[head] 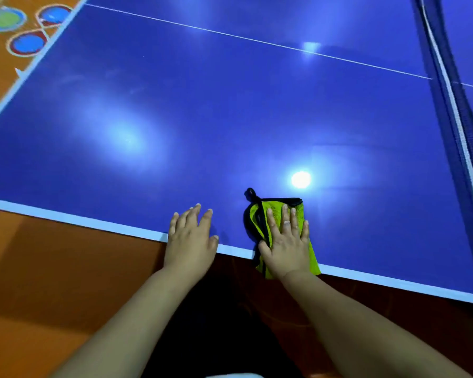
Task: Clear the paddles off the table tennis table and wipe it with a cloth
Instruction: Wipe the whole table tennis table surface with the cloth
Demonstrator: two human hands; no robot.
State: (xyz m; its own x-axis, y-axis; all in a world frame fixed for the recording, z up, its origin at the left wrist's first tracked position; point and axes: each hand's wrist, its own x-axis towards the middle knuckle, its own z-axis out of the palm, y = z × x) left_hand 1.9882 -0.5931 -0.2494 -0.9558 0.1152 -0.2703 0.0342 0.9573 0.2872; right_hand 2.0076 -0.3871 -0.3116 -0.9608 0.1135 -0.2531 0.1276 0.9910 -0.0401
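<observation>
Two bare arms reach out over an orange floor point(52, 268). Both hands lie flat at the near edge of the blue table tennis table point(175, 118). The left hand point(190, 238) rests on the white edge line with its fingers straight and spread, and it holds nothing. Just beside it, the right hand point(287, 241) presses flat on a green cloth point(310, 257) with black trim; a corner of the cloth hangs over the edge. Bright lights shine back off the smooth blue top. Farther out, a thin white line point(257, 40) crosses the table. On the right stands the net point(448, 105). Painted blue and green circles point(28, 43) show on the floor at the far left.
</observation>
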